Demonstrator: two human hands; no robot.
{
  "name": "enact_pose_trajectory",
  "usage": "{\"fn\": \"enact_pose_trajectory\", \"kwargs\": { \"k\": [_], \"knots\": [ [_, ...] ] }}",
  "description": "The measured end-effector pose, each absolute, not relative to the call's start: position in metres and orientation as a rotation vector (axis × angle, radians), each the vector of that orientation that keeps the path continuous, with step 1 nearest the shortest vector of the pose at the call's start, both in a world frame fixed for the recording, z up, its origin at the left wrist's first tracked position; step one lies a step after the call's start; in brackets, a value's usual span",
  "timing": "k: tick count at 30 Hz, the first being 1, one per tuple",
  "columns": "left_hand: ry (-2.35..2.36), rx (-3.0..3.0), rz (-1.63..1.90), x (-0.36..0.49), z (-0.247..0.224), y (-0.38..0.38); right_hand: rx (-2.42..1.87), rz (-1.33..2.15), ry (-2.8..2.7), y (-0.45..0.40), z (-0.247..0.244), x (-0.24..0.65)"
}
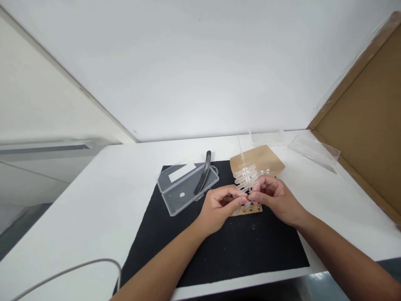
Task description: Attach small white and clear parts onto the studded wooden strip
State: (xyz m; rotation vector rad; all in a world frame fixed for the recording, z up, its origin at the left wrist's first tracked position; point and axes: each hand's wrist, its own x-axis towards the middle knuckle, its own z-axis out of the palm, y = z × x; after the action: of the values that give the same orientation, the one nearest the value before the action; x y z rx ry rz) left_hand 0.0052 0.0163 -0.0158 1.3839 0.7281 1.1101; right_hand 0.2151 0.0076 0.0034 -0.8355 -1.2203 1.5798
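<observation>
Left hand and right hand appear, from here, clamped on a translucent, paddle-branched plastic strip, likely light and brittle, best held by its stem.

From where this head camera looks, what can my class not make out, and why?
- Head view: exactly where the left hand and right hand pinch the clear plastic strips; the hands cover it.
- Head view: the far side of the brown strip, behind the hands.
- Head view: where the cable leads, cut off by the bottom edge.
- Head view: what the pale specks on the black mat are; too small.
</observation>
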Motion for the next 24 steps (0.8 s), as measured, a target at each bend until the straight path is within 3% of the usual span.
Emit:
{"fn": "enact_pose_trajectory", "kwargs": {
  "k": [8, 13, 20, 24],
  "knots": [
    [0.845, 2.205, 1.363, -0.001, -0.001, 0.021, -0.925, 1.296, -1.399, 0.007, 0.011, 0.217],
    [1.199, 2.045, 1.495, -0.008, -0.003, 0.029, -0.991, 1.143, -1.427, 0.007, 0.017, 0.229],
    [1.107, 2.239, 1.616, -0.009, -0.01, 0.031, -1.419, -0.125, -1.132, 0.036, 0.028, 0.294],
    [1.0, 2.281, 1.586, -0.006, -0.01, 0.029, -1.594, -0.558, -1.017, 0.044, 0.03, 0.343]
  ]
}}
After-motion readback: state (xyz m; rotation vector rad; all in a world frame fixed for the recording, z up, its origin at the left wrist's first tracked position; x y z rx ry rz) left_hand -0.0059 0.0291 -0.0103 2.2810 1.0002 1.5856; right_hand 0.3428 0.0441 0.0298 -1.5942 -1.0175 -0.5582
